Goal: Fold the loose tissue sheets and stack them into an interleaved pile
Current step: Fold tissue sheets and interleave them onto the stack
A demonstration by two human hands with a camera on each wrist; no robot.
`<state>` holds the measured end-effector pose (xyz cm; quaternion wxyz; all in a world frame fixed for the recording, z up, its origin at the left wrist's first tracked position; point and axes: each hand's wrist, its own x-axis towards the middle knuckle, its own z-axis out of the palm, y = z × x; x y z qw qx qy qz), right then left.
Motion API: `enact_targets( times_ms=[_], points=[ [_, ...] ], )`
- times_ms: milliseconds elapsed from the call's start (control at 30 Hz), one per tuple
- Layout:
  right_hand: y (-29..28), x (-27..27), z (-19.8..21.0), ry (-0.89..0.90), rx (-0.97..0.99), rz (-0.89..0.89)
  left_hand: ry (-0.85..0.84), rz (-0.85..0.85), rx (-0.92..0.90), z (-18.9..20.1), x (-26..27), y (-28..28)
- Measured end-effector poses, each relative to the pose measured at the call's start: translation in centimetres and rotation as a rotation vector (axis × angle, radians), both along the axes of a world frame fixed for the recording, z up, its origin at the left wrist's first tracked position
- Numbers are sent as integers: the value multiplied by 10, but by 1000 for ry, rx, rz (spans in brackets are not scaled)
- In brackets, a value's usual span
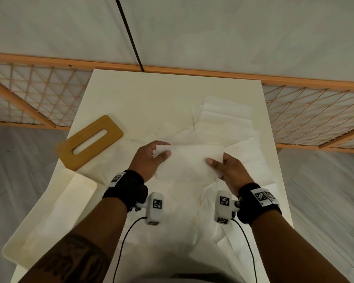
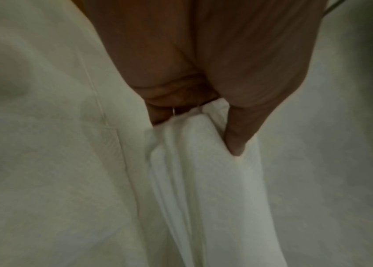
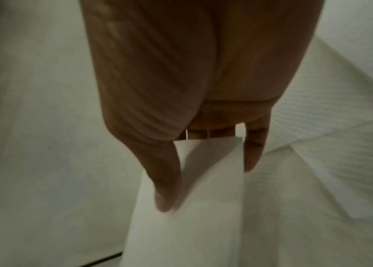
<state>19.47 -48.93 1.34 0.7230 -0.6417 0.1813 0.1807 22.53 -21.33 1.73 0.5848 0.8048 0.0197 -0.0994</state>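
A white tissue sheet (image 1: 187,160) is held up between both hands over the middle of the table. My left hand (image 1: 151,158) pinches its left edge, thumb on top and fingers underneath. My right hand (image 1: 225,168) pinches the right edge the same way. The left wrist view shows the thumb (image 2: 238,140) pressed into the bunched tissue (image 2: 203,171). In the right wrist view the thumb (image 3: 164,195) lies on the flat tissue (image 3: 199,207). More loose tissue sheets (image 1: 229,119) lie spread over the table, at the far right and under the hands.
A wooden lid with a long slot (image 1: 90,142) lies on the table's left. A cream tray (image 1: 49,217) juts over the near left edge. The cream table (image 1: 151,94) stands against a lattice rail (image 1: 315,111). Camera cables hang below both wrists.
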Motion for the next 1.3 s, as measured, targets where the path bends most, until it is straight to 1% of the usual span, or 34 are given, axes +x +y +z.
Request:
enact_targets(
  times_ms=[67,133,200,233,300,333,367,467,533,567,600,667,733,767,800,833,900,933,967,1000,1033,1067,1100,1133,1167,1200,1233,1267,1300],
  points=[
    [3,5,-2,40,-27,30,55,15,30,-5,9,-1],
    [5,13,-12,88,-129,0,153,52,123,-13,13,-1],
    [6,20,-27,134,-308,6,262,86,277,-21,12,0],
    [7,22,-33,152,-399,31,295,49,414,-26,8,2],
    [8,22,-43,160,-561,83,292,-123,732,-34,-7,6],
    [8,22,-46,156,-629,94,263,-196,849,-34,-15,7],
    [9,20,-47,152,-679,96,235,-237,922,-36,-22,9],
    [11,17,-49,147,-738,86,170,-278,984,-31,-33,12],
    [13,16,-49,141,-748,82,152,-342,1010,-25,-34,13],
    [14,16,-48,134,-758,84,153,-370,1000,-21,-35,14],
    [15,16,-47,127,-769,85,161,-383,950,-16,-35,16],
    [17,15,-46,120,-792,82,197,-399,752,-1,-35,18],
    [18,15,-46,119,-821,93,263,-415,524,23,-33,16],
    [20,14,-45,119,-838,101,308,-395,395,36,-32,15],
    [20,13,-44,119,-848,107,343,-347,252,49,-30,14],
    [21,12,-43,121,-851,108,359,-294,147,60,-28,14],
    [25,10,-38,98,-846,76,357,-212,57,76,-19,13],
    [27,8,-34,50,-866,41,362,-186,27,81,-15,12],
    [31,6,-27,-35,-903,-4,375,-169,-10,86,-11,10],
    [36,6,-19,-161,-924,-47,387,-163,-36,93,-8,7],
    [41,7,-9,-283,-879,-49,390,-183,-36,96,-4,4],
    [44,10,2,-356,-743,24,389,-222,-19,100,0,1],
    [49,13,17,-349,-548,156,393,-252,8,102,5,-2],
    [53,16,33,-267,-360,326,397,-277,36,103,9,-5],
    [55,19,45,-182,-229,477,395,-316,44,102,14,-7],
    [57,21,54,-134,-169,569,386,-360,36,99,19,-8],
    [57,23,58,-119,-160,594,379,-388,11,95,23,-7],
    [55,26,58,-123,-174,563,382,-384,-37,91,26,-7],
    [53,28,57,-123,-172,495,391,-335,-89,83,28,-5]
  ],
)
